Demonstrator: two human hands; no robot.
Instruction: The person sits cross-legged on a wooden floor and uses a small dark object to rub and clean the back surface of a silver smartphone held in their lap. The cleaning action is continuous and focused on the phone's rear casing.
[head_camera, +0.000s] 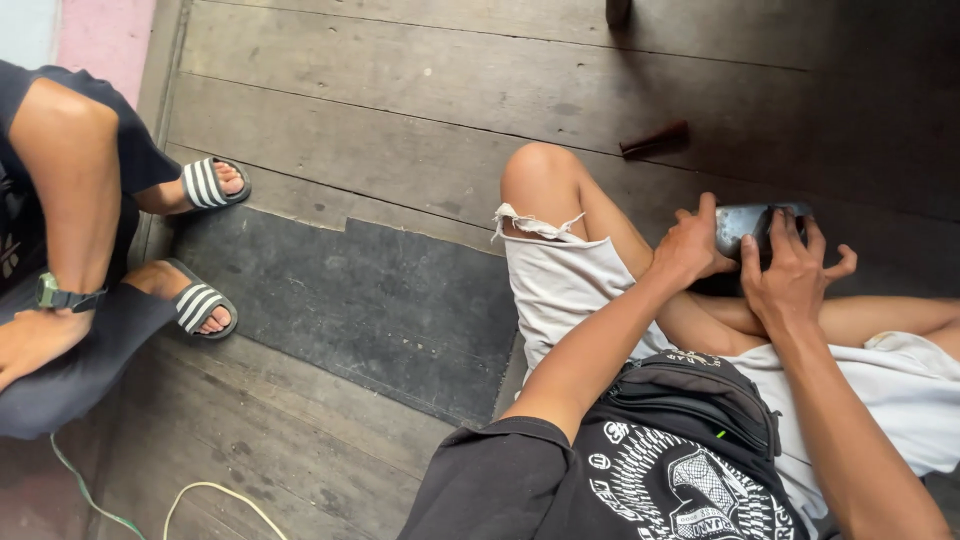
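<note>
I sit on a wooden floor with my legs crossed, in frayed light shorts (570, 285) and a black printed shirt. A dark shiny object (742, 225), flat with rounded corners, rests at my shins. My left hand (690, 245) grips its left side, thumb up along the edge. My right hand (793, 270) lies on top of it, fingers spread over its right part. Most of the object is hidden under the two hands. A black waist bag (700, 395) lies across my lap.
Another person sits at the left, in dark clothes, a wristwatch (52, 294) and striped slide sandals (205, 183). A dark mat (370, 300) covers the floorboards between us. A small brown piece (655, 139) lies beyond my knee. A pale cable (215, 492) runs along the near floor.
</note>
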